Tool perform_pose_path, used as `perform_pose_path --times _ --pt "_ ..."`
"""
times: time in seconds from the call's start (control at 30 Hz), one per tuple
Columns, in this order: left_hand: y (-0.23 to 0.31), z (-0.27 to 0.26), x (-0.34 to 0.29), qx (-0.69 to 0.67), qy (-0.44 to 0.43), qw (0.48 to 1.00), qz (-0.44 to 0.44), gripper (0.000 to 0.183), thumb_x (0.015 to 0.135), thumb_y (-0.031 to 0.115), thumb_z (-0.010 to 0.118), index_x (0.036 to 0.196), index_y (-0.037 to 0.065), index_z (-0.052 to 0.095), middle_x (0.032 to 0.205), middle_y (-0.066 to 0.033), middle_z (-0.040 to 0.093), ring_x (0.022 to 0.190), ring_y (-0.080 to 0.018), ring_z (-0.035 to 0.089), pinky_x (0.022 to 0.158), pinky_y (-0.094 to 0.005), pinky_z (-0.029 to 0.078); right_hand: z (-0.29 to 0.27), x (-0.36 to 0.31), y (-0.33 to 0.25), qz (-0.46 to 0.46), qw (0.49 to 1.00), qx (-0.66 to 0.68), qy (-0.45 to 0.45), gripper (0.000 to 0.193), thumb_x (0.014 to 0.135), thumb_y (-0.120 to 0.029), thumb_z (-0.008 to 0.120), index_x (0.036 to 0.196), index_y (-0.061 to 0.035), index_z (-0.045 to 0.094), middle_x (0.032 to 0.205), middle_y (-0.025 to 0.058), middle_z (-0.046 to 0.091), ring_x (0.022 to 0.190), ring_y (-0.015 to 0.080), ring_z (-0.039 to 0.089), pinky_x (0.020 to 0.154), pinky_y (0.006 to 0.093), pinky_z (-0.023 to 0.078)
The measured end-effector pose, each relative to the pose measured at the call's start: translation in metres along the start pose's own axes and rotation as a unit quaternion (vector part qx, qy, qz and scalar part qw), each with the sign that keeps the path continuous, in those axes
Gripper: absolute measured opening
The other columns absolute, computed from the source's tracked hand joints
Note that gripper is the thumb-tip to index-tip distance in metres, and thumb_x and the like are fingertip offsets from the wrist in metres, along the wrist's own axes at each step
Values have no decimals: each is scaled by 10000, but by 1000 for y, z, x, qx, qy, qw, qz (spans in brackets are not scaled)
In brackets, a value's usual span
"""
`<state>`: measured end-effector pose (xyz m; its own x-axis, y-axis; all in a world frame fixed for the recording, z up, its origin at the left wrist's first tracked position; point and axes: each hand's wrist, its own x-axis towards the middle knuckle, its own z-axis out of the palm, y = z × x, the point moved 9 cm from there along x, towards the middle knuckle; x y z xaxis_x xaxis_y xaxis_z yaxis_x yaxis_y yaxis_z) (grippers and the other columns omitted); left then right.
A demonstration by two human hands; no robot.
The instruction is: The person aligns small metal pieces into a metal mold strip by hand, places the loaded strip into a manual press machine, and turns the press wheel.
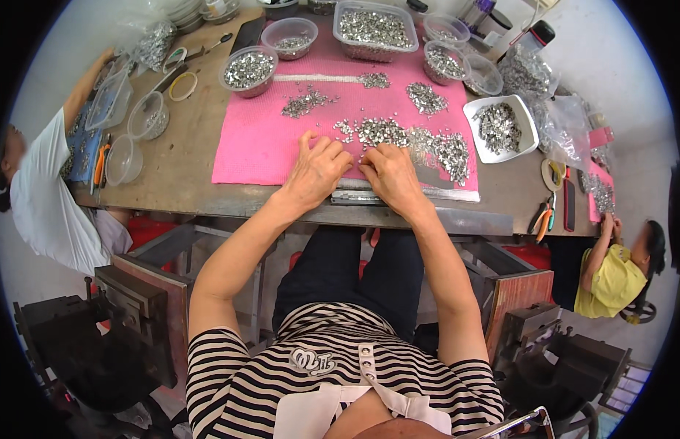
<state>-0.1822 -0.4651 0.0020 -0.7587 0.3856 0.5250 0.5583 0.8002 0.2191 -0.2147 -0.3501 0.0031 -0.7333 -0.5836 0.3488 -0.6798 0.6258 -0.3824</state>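
Both my hands work close together at the near edge of a pink mat (pixel 251 150). The fingers of my left hand (pixel 316 170) are bent and drawn together over the mat. My right hand (pixel 395 178) is closed too, thumb and fingertips pinched just across from the left. Whatever is between the fingertips is too small to make out. Just beyond them spreads a heap of small silvery metal pieces (pixel 382 132), continuing into a second heap (pixel 451 155) on the right. A narrow metal bar (pixel 357 197) lies along the table edge below the hands.
Clear tubs of metal pieces (pixel 250 69) and a large container (pixel 375 33) line the back. A white bowl (pixel 525 124) stands right, with pliers (pixel 543 218) nearer. Tape rolls (pixel 183 86) lie left. Co-workers sit at left (pixel 51 197) and right (pixel 611 282).
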Motion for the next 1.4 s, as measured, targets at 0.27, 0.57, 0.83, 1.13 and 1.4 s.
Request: perform_pose_path --times 0.27,0.57,0.83,1.13,1.4 --pt "-1 1 -1 -9 18 1000 4 49 897 107 681 928 69 674 869 -66 573 910 -248 590 1027 -540 365 -13 -18 1 42 987 152 -4 81 864 -47 705 906 -18 642 846 124 660 809 333 624 756 425 456" --pt "-5 -3 -5 -65 27 998 -2 80 902 159 709 960 103 710 873 -41 571 905 -232 583 1029 -511 350 -20 -46 -35 -15 988 147 47 103 878 7 676 953 -28 615 928 92 662 865 291 617 795 388 430" --pt "-10 -5 -6 -96 31 994 -45 66 902 147 710 938 96 689 882 -43 600 897 -229 593 983 -465 356 -14 -49 -40 -27 987 126 97 145 854 6 705 915 -33 580 851 100 610 802 295 582 767 398 405" --pt "-1 -26 -43 -257 102 937 -213 25 926 53 664 949 46 659 889 -73 662 846 -267 608 836 -379 444 -19 -53 -51 -52 988 70 130 162 844 -14 719 934 -41 587 878 93 631 817 281 597 800 401 422" --pt "22 -14 -51 -284 136 934 -166 69 909 54 671 955 35 623 947 -101 641 919 -309 586 848 -406 428 -15 -55 -45 -24 989 77 126 154 862 -24 718 948 -43 591 895 79 646 836 273 617 839 402 421"
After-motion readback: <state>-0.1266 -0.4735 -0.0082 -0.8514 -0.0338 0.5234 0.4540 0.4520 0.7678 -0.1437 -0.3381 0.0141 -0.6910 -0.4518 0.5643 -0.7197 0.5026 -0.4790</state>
